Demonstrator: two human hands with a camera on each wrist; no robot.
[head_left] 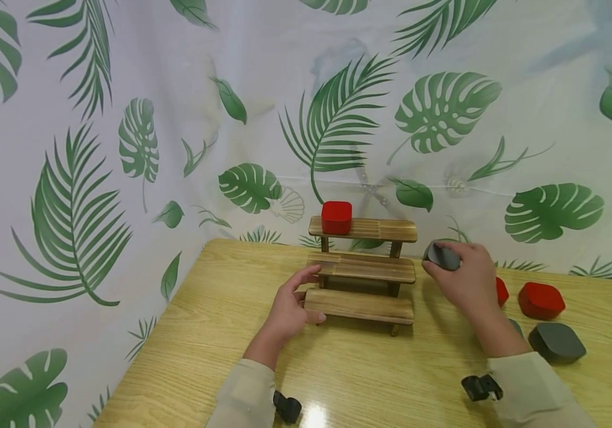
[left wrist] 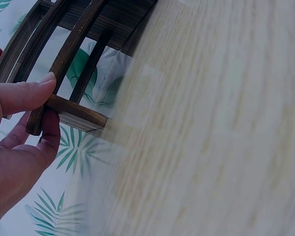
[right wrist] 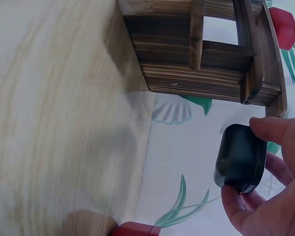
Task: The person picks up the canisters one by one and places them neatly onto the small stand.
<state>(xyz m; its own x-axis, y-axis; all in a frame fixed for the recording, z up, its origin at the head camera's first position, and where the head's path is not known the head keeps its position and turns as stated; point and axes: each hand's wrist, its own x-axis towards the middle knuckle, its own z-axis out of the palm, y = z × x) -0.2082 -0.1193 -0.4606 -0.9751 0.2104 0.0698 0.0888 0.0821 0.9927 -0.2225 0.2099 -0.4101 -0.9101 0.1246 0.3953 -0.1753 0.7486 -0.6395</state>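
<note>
A three-tier wooden stand (head_left: 359,304) is on the table, with a red rounded box (head_left: 336,218) at the left of its top tier. My left hand (head_left: 287,308) grips the left end of the lowest tier. In the left wrist view, the thumb and fingers (left wrist: 50,130) pinch the end of that wooden slat. To the right of the stand, my right hand (head_left: 470,278) holds a dark grey rounded box (head_left: 443,257) in the air. The right wrist view shows this box (right wrist: 238,157) between thumb and fingertips, apart from the stand's side.
On the wooden table (head_left: 188,345), right of my right forearm, lie a red box (head_left: 542,300) and a dark grey box (head_left: 557,342). Another red box (head_left: 501,291) and a grey one (head_left: 515,326) are partly hidden by that arm. A leaf-patterned cloth (head_left: 263,137) hangs behind.
</note>
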